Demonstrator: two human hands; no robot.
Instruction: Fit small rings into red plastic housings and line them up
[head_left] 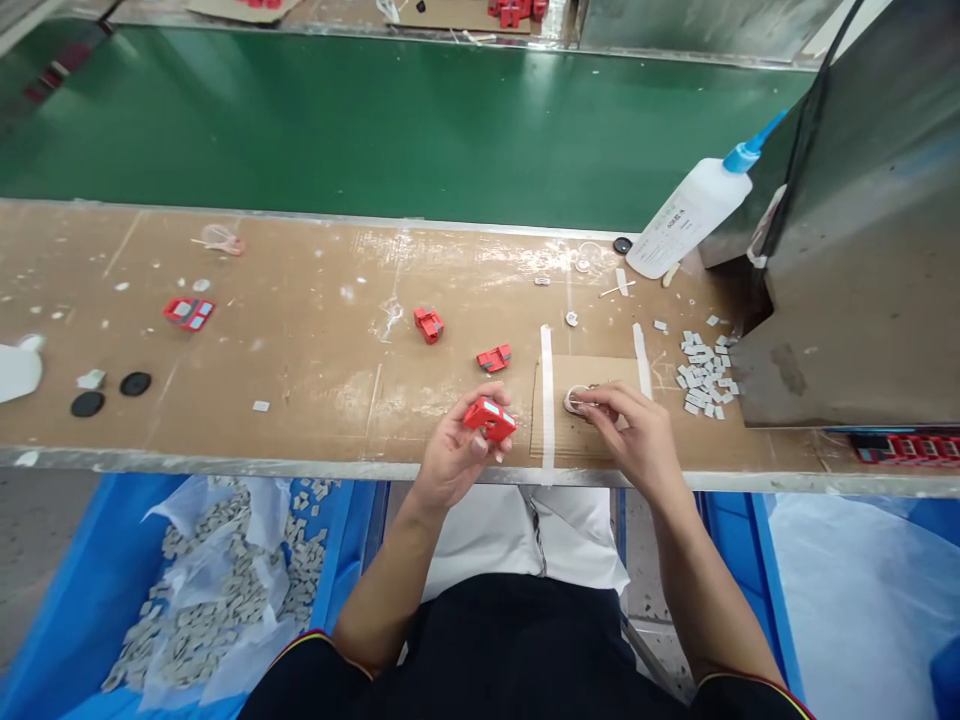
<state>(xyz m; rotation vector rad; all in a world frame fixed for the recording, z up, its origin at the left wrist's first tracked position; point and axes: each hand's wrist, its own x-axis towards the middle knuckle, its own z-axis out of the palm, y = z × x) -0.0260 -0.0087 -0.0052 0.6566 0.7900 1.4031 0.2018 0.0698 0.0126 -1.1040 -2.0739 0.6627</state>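
My left hand (454, 450) holds a red plastic toy vehicle part (491, 419) with pale window patches, just above the front edge of the bench. My right hand (634, 430) is pinched at the fingertips over a small round white dish (571, 398). Something thin seems to stick out of that pinch, too small to make out. The dish lies on a cardboard pad (592, 440) held down by white tape strips. Beyond my left hand lie two more red plastic parts, one closer (494, 358) and one farther (429, 325).
A white glue bottle with a blue nozzle (679, 220) leans by a metal box (847, 250). Small grey pieces (705, 375) are heaped at the right. A red part (189, 313) and black discs (136, 384) lie left. Behind runs a green belt (390, 130); blue bins (345, 520) stand below.
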